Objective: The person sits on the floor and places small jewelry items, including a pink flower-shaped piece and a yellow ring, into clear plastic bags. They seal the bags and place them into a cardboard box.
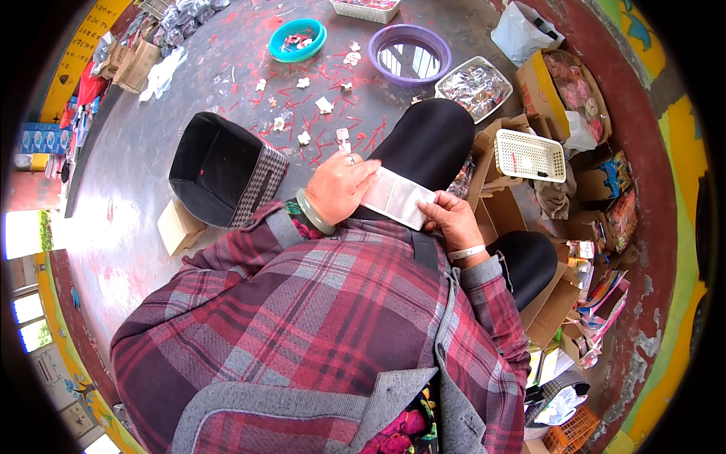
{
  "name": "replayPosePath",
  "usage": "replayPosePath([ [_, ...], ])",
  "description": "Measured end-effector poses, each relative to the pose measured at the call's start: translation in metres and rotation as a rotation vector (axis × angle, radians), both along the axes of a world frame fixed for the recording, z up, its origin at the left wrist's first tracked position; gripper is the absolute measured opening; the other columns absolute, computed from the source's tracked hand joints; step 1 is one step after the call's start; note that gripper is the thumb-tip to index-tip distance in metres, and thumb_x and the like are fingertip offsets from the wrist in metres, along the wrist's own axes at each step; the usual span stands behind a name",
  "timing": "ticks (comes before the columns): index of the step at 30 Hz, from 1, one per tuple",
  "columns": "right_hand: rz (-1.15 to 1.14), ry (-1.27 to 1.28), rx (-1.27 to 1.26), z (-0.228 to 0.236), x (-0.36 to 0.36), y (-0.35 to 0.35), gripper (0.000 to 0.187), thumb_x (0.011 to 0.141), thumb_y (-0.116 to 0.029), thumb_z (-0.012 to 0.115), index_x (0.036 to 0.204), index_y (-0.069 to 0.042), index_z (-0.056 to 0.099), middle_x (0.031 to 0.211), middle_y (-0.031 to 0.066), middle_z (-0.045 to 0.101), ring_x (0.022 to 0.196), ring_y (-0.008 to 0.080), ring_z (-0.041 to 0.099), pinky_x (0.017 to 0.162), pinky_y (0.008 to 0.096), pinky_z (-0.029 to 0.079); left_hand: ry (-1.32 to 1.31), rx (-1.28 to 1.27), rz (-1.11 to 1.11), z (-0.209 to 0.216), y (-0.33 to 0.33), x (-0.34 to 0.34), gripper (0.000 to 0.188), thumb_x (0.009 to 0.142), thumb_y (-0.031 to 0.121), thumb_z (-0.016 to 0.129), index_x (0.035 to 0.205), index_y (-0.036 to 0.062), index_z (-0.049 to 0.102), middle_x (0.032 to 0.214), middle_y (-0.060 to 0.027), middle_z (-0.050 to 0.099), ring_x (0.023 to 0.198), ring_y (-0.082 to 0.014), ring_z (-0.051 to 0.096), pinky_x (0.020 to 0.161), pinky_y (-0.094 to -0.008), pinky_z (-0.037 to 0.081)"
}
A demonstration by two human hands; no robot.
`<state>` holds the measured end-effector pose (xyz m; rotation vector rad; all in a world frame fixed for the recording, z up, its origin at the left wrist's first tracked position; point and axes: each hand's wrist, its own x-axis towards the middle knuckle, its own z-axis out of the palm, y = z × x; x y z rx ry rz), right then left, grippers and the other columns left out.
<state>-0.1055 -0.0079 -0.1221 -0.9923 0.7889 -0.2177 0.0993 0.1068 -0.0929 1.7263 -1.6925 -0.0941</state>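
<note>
A flat, whitish, shiny rectangle (395,198), which looks like a small plastic sleeve or a stack of them, lies across my lap above the black-clad thigh. My left hand (336,188), with a ring and a pale bangle, grips its left end, the fingers laid over the edge. At the opposite end my right hand (454,219) pinches the lower right corner between thumb and fingers. What is inside the sleeve, if anything, cannot be made out. Just beyond my left hand, small white pieces (304,138) and thin red strips lie scattered on the grey floor.
An open black box (215,163) with houndstooth sides lies tipped at left. Ahead stand a teal basin (297,41), a purple basin (410,54) and a white tray (474,89) of small packets. At right are a cream basket (531,155) and several cardboard boxes (548,306).
</note>
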Motion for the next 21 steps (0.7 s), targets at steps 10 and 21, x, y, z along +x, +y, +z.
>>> replayPosePath([
  [10,-0.003,-0.011,0.011,-0.003,-0.001,-0.001,0.01,0.08,-0.012,0.066,0.08,-0.004,0.06,0.069,-0.0011,0.059,0.053,0.0037,0.05,0.051,0.0156,0.04,0.064,0.0,-0.041,-0.005,0.001,0.004,0.022,0.072,0.004,0.062,0.091,0.0048,0.052,0.077,-0.0101,0.058,0.075,-0.0306,0.056,0.068,-0.0373,0.044],
  [21,-0.006,0.003,0.016,-0.004,-0.001,-0.001,0.01,0.08,-0.011,0.066,0.078,-0.004,0.059,0.067,-0.0006,0.058,0.051,0.0045,0.05,0.05,0.0163,0.04,0.444,0.228,0.189,-0.004,0.005,-0.004,0.014,0.075,0.005,0.066,0.085,0.0019,0.056,0.077,-0.0084,0.058,0.069,-0.0149,0.057,0.061,-0.025,0.046],
])
